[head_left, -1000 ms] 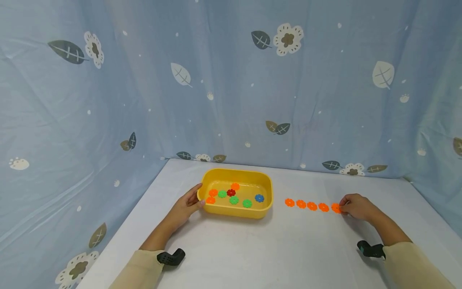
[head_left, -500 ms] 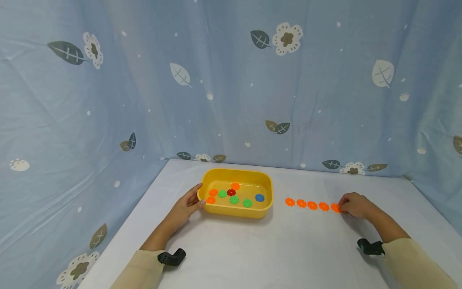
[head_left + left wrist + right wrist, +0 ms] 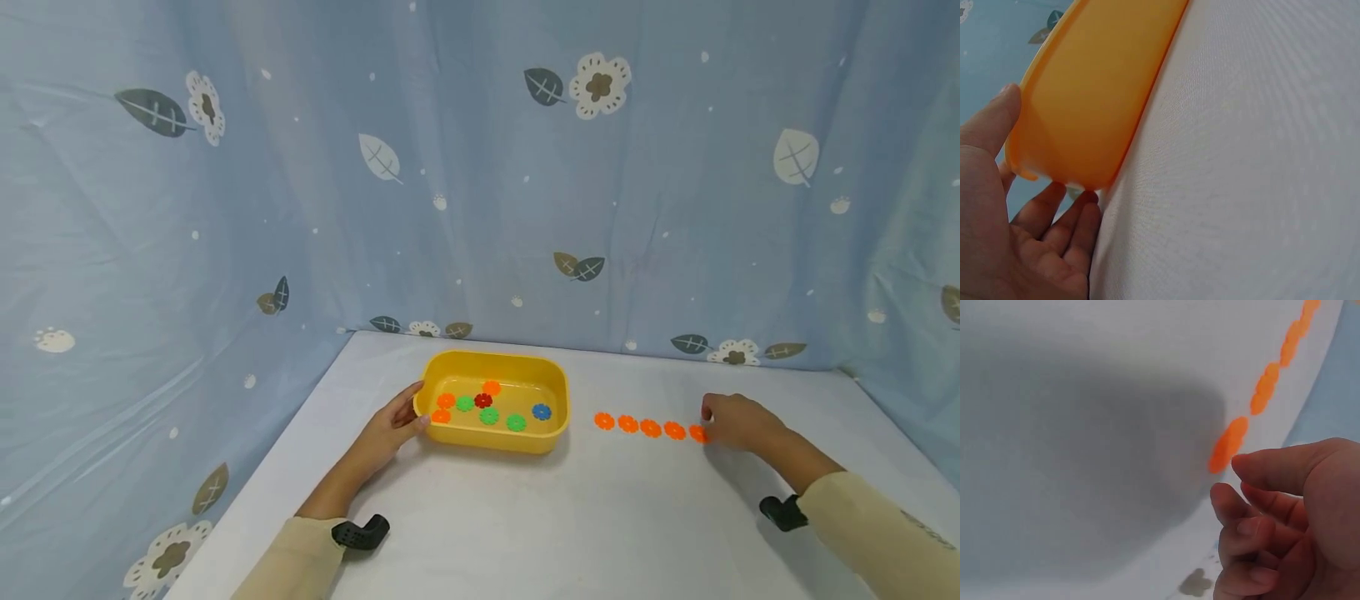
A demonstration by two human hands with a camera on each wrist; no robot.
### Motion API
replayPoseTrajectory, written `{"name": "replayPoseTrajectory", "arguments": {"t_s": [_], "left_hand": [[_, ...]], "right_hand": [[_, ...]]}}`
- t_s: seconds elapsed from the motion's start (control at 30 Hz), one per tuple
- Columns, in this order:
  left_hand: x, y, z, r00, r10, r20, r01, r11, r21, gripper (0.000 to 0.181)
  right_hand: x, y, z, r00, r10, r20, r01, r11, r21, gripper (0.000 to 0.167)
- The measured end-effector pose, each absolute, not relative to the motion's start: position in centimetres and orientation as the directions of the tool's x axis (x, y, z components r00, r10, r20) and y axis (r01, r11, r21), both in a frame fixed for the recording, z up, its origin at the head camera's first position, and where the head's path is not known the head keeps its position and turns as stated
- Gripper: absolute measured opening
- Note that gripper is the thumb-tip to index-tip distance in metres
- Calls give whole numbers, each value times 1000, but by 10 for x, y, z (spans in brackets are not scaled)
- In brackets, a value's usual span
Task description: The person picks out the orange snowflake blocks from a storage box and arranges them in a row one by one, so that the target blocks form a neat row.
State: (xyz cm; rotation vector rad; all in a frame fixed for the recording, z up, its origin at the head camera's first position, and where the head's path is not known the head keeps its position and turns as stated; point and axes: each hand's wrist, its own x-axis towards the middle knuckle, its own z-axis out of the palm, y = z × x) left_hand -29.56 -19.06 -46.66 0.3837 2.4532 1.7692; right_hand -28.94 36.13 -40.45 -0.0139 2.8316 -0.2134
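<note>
Right hand (image 3: 738, 423) now off end orange flower-shaped disc (image 3: 698, 433) it pinched moment ago; fingers loosely curled, holding nothing. Disc lies on white tabletop (image 3: 600, 517), last of five in line; placement looks finished. Left hand (image 3: 387, 429) grips yellow tub (image 3: 487, 439).

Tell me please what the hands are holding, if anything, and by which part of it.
The left hand holds the tray by its left end. The right hand, close to an orange disc, seems to hold nothing.

Tray (image 3: 480, 437) on table (image 3: 525, 525), discs (image 3: 489, 416) inside, disc row (image 3: 651, 428) at right
</note>
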Motion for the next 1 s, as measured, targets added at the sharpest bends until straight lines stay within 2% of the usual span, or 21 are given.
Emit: {"name": "replayPoseTrajectory", "arguments": {"t_s": [0.23, 0.5, 0.87, 1.0], "left_hand": [[-296, -187, -466, -959, 274, 78, 162, 298, 941, 67], [-295, -190, -468, -963, 256, 78, 158, 309, 938, 66], [-293, -189, -466, -958, 281, 51, 140, 304, 942, 69], [-294, -188, -464, -959, 280, 51, 133, 283, 950, 71]], "right_hand": [[-289, 344, -383, -967, -63, -246, -30, 990, -137, 19], [-299, 297, -373, -968, -130, -214, -106, 987, -119, 20], [-317, 214, -343, -940, -309, -147, -303, 951, -57, 20], [-322, 183, -338, -917, -374, -141, -366, 927, -79, 23]]}}
